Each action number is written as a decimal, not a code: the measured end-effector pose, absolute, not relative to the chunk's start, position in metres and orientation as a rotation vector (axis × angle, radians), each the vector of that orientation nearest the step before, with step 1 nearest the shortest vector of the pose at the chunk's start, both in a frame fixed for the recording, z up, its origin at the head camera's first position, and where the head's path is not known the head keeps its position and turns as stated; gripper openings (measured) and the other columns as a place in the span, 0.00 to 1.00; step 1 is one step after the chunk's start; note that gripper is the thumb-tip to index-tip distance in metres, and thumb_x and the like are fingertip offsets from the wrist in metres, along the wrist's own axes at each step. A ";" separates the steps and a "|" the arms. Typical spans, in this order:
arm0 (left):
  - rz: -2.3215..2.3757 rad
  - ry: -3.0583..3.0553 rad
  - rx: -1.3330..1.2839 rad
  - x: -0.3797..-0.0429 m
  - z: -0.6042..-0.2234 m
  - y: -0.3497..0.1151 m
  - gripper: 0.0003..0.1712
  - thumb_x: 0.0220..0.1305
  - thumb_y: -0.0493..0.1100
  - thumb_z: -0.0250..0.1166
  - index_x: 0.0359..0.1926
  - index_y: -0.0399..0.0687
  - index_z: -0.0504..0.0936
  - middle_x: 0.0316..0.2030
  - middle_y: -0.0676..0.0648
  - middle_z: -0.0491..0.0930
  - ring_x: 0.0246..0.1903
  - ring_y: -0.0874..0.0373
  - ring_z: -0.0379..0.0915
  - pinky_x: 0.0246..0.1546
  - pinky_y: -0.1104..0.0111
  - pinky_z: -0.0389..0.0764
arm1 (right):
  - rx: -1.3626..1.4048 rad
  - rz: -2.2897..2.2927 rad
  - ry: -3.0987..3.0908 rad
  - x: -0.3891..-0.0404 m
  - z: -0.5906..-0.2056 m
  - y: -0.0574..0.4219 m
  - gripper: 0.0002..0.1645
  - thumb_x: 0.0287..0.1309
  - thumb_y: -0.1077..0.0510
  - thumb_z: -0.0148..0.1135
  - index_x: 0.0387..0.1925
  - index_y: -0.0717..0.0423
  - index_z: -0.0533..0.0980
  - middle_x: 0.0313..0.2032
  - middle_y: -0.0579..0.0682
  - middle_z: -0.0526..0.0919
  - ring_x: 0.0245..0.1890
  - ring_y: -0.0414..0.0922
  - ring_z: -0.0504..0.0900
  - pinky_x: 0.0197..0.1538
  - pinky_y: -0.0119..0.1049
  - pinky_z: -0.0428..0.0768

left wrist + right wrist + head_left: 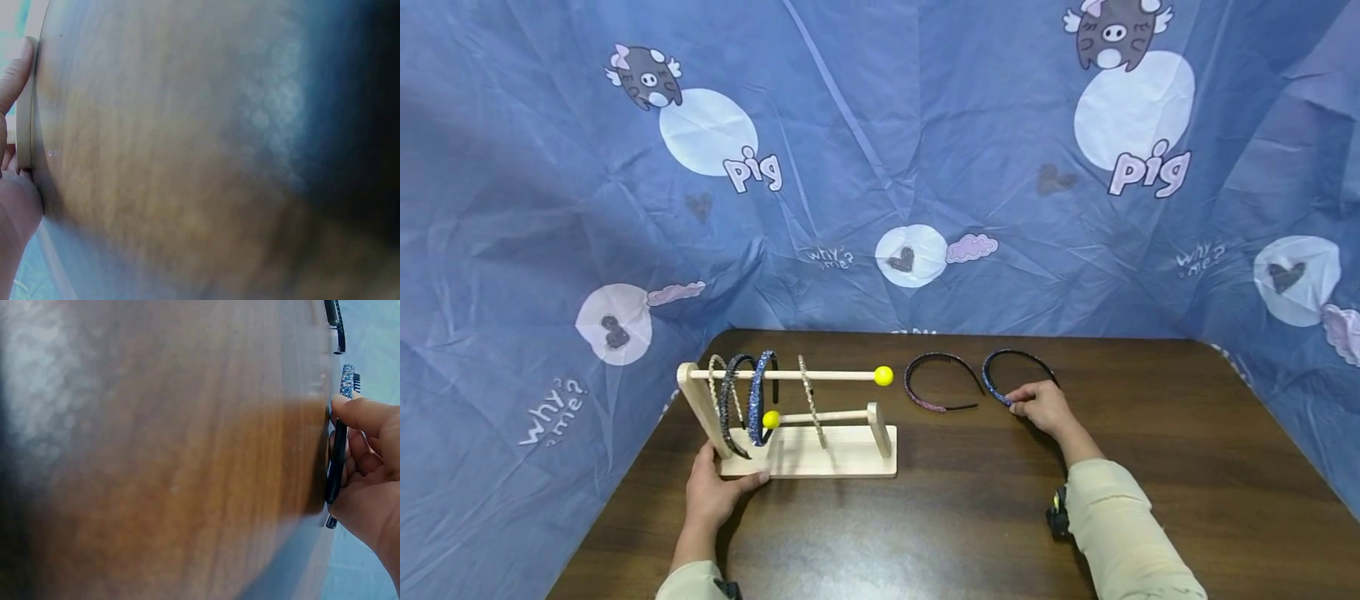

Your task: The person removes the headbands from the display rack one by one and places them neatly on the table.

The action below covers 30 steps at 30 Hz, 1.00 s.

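Observation:
My left hand [710, 497] grips the left end of a wooden headband stand [850, 463], thumb along the front edge of its base. On the stand's upper bar hang a blue glittery headband [756, 408], a dark one [726, 412] and a pale beaded one [713, 367]; another pale beaded headband [809, 400] hangs farther right. To the right of the stand, my right hand [1043, 408] pinches a second blue glittery headband [992, 375] by one side. The right wrist view shows thumb and fingers on either side of its band [337, 456].
A pink glittery headband [917, 406] lies on the brown table [940, 525] between the stand and my right hand. Yellow balls [883, 376] cap the stand's bars. Blue printed cloth [850, 167] stands behind the table and along its sides.

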<state>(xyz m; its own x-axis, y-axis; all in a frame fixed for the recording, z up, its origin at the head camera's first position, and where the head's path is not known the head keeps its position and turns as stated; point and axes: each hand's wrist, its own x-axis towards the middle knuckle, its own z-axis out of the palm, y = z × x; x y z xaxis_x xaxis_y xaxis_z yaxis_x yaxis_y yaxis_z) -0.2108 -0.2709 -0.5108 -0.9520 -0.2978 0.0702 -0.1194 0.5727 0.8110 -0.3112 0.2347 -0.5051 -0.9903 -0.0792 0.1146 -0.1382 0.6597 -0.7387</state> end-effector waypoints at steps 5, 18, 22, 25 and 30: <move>-1.311 -2.604 0.342 -0.211 -0.512 -0.272 0.57 0.35 0.42 0.80 0.65 0.34 0.57 0.59 0.30 0.60 0.60 0.37 0.54 0.60 0.50 0.54 | 0.168 1.254 -2.798 -0.312 -0.506 0.235 0.08 0.43 0.70 0.67 0.30 0.66 0.83 0.29 0.55 0.84 0.32 0.46 0.77 0.36 0.37 0.73; -1.306 -2.601 0.349 -0.212 -0.514 -0.270 0.57 0.34 0.41 0.80 0.64 0.34 0.58 0.59 0.30 0.61 0.60 0.37 0.54 0.60 0.50 0.54 | 0.170 1.208 -2.801 -0.311 -0.505 0.237 0.09 0.43 0.68 0.68 0.31 0.66 0.82 0.30 0.54 0.84 0.33 0.48 0.78 0.38 0.39 0.73; -1.289 -2.609 0.341 -0.212 -0.516 -0.270 0.56 0.35 0.42 0.80 0.63 0.34 0.58 0.58 0.30 0.62 0.60 0.37 0.55 0.60 0.51 0.55 | 0.215 1.207 -2.747 -0.307 -0.503 0.237 0.12 0.44 0.67 0.68 0.35 0.67 0.81 0.31 0.56 0.84 0.33 0.48 0.79 0.39 0.39 0.74; -1.285 -2.615 0.345 -0.211 -0.516 -0.270 0.56 0.35 0.42 0.80 0.63 0.34 0.58 0.58 0.30 0.62 0.59 0.37 0.55 0.60 0.51 0.55 | 0.238 1.220 -2.681 -0.302 -0.501 0.234 0.13 0.45 0.67 0.68 0.36 0.67 0.81 0.32 0.56 0.84 0.34 0.48 0.79 0.39 0.39 0.74; -1.291 -2.623 0.350 -0.212 -0.513 -0.271 0.57 0.35 0.43 0.80 0.63 0.33 0.57 0.58 0.29 0.61 0.59 0.36 0.55 0.60 0.50 0.55 | 0.224 1.324 -2.608 -0.294 -0.499 0.228 0.13 0.47 0.67 0.68 0.38 0.67 0.81 0.34 0.56 0.84 0.34 0.47 0.79 0.38 0.35 0.75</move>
